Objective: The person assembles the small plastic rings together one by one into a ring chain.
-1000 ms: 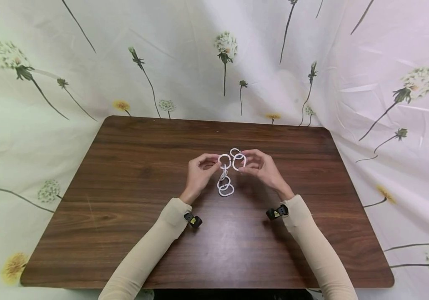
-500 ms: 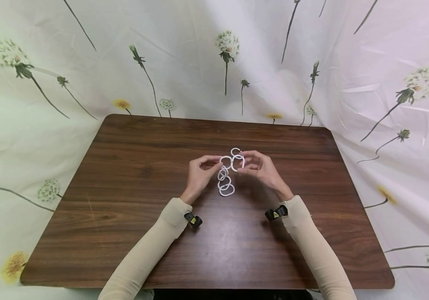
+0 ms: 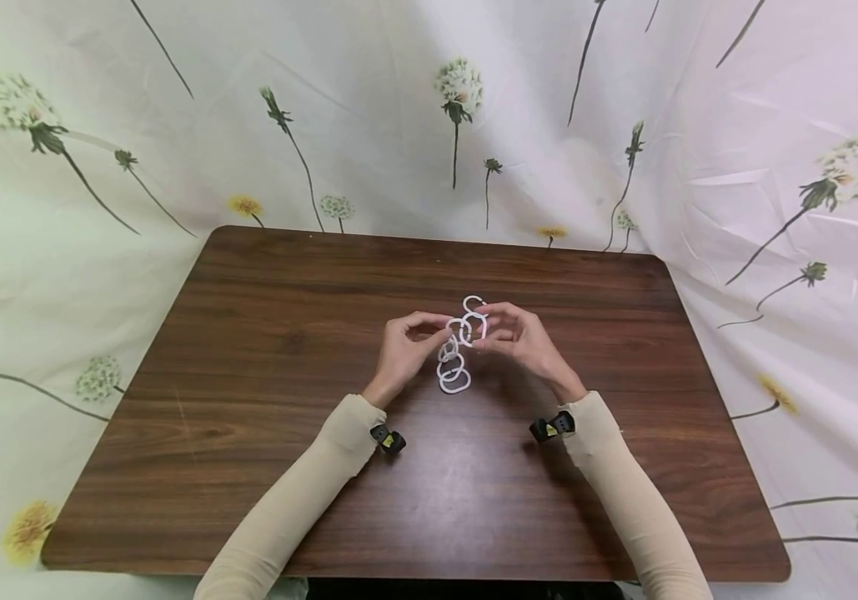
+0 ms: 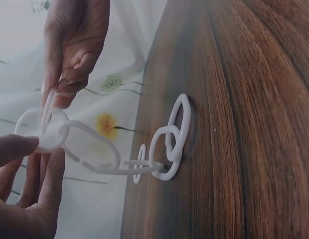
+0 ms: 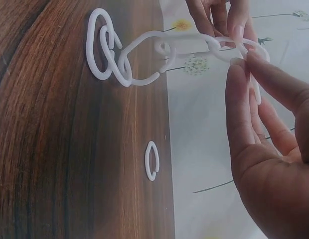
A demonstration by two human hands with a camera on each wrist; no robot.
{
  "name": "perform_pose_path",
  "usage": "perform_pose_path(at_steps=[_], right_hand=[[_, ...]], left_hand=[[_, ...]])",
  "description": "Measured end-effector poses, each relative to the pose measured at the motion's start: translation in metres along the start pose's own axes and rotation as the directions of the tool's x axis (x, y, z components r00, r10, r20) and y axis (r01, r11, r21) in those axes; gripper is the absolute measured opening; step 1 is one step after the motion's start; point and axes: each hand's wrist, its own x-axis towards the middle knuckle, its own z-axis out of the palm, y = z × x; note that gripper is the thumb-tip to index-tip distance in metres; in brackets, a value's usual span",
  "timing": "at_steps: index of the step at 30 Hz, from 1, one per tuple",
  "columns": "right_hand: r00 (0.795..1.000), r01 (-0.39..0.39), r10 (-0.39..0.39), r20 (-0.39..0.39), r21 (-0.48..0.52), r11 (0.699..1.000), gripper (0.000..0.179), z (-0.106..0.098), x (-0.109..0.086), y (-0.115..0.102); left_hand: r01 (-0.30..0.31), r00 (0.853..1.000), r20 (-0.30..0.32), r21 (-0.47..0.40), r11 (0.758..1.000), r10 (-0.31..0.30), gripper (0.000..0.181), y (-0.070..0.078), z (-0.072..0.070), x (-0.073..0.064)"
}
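Note:
My left hand [image 3: 408, 348] pinches a white plastic link [image 4: 18, 124] between thumb and fingers. From it a chain of several split white links [image 4: 113, 149] runs down to the tabletop, where the end link [image 5: 89, 47] stands on the wood. A single white link [image 3: 485, 332] is pinched by my right hand [image 3: 524, 340], its thumb and fingertips on the edge. Both hands are close together above the table, and the two held links overlap, the right one crossing the left one's ring. Fingertips hide part of each.
One loose white link [image 5: 148, 162] lies on the table behind the hands, apart from the chain. The brown wooden table [image 3: 286, 500] has rounded corners. A white flowered curtain [image 3: 368, 108] surrounds its back and sides. Each wrist carries a small black camera band [image 3: 387, 438].
The two held links have come together, from side by side to overlapping. My left hand has moved slightly right, with the chain's upper links shifting along. The right hand has barely moved.

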Motion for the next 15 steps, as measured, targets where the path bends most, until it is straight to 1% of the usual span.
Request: perform_pose_path(at_steps=[3,6,10,15], right_hand=[[1.0,0.014,-0.014,0.002,-0.001,1.0,0.053,0.0004,0.002,0.0011],[1.0,0.016,-0.016,-0.011,0.01,1.0,0.05,0.0008,0.004,0.0016],[0.998,0.006,-0.004,-0.056,0.045,0.999,0.043,0.0018,0.0063,0.0013],[0.995,0.015,-0.004,-0.104,0.098,0.995,0.037,0.0021,0.009,0.0021]], left_hand=[[0.008,1.0,-0.003,-0.007,1.0,-0.008,0.022,0.0002,0.0008,0.0001],[0.013,1.0,-0.01,-0.019,1.0,-0.013,0.022,-0.0005,0.001,0.0002],[0.015,1.0,-0.013,-0.037,0.999,-0.015,0.023,-0.0018,0.0013,0.0009],[0.017,1.0,-0.018,-0.039,0.999,-0.017,0.023,-0.0049,0.0015,0.0023]])
